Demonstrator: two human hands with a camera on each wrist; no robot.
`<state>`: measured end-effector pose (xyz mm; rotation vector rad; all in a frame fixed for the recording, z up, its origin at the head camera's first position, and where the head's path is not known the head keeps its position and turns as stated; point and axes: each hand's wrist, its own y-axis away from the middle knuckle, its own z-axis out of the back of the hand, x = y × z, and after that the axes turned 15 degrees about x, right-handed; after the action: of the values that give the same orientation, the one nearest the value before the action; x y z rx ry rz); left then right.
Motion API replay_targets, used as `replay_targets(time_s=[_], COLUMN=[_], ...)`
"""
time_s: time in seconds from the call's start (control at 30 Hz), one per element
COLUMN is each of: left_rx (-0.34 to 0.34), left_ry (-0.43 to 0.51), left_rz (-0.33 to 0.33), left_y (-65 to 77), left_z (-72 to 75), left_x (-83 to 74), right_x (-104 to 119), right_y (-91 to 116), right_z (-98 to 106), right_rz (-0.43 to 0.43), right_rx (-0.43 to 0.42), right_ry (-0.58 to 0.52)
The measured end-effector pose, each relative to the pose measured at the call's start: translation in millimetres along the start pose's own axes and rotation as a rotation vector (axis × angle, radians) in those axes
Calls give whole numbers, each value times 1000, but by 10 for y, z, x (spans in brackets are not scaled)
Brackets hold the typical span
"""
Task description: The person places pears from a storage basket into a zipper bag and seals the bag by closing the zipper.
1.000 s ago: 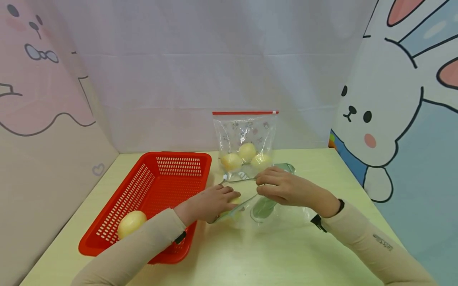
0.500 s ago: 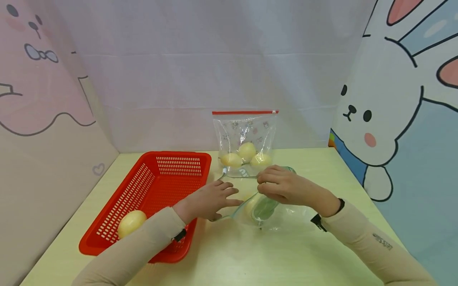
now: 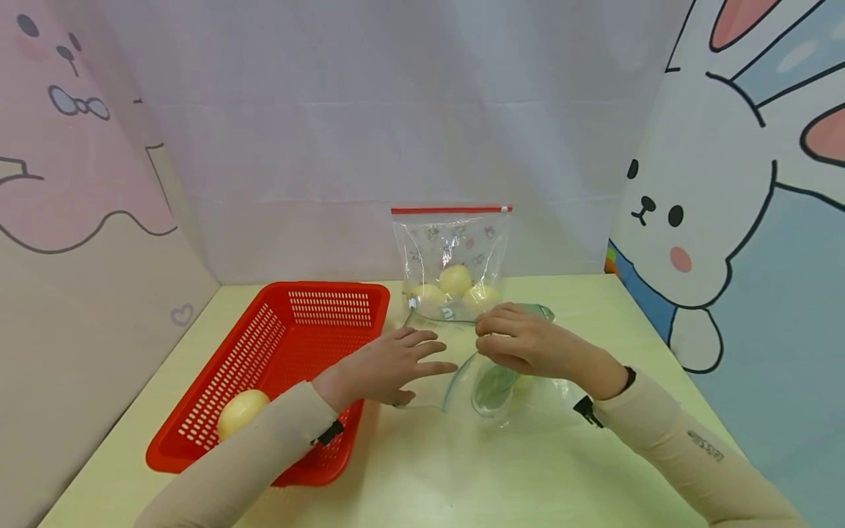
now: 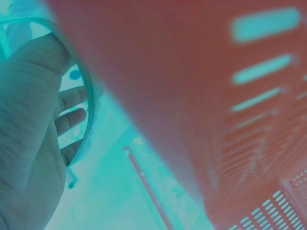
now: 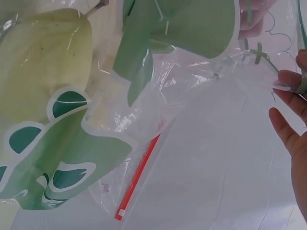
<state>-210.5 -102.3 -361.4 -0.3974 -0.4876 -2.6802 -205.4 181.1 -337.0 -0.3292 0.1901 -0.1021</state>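
Observation:
My left hand (image 3: 389,367) reaches into the mouth of a clear zip bag (image 3: 495,385) with green print, its fingers spread and holding nothing. In the left wrist view, the bag's rim circles the left hand's fingers (image 4: 72,122). The right hand (image 3: 528,341) pinches the upper edge of that bag's mouth; its fingertips (image 5: 288,79) grip the film in the right wrist view. Inside lies a yellow pear (image 5: 48,57) with a stem, partly covered by the print. Another pear (image 3: 242,413) sits in the red basket (image 3: 333,352), partly behind the left sleeve.
Behind the hands stands a clear bag (image 3: 452,235) with a red zip, upright, holding three pears (image 3: 455,281). The basket is close beside the left forearm. A pale curtain (image 3: 396,132) and printed side panels (image 3: 693,242) bound the table (image 3: 561,469).
The pear that was under my left fingers has been let go and has slid right, deeper into the green-print bag. The left fingers have spread. The right hand keeps its grip.

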Motion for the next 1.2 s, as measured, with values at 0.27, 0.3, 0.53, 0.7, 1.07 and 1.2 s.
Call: replay_targets(time_s=[0.27, 0.3, 0.53, 0.7, 1.07, 1.2], left_rx=[-49, -55, -84, -112, -172, -210], left_ry=[0, -4, 32, 74, 179, 230], left_rz=[27, 34, 123, 197, 362, 412], left_y=[148, 179, 473, 730, 1212, 1388], left_z=[162, 188, 316, 293, -6, -160], left_x=[-71, -80, -115, -139, -178, -185], right_x=[35, 38, 41, 33, 33, 34], right_y=[29, 33, 59, 73, 108, 118], right_z=[-4, -4, 7, 6, -13, -16], right_rz=[-23, -26, -31, -19, -26, -24], right_rx=[4, 3, 2, -10, -25, -36], right_ry=[19, 21, 31, 36, 23, 19])
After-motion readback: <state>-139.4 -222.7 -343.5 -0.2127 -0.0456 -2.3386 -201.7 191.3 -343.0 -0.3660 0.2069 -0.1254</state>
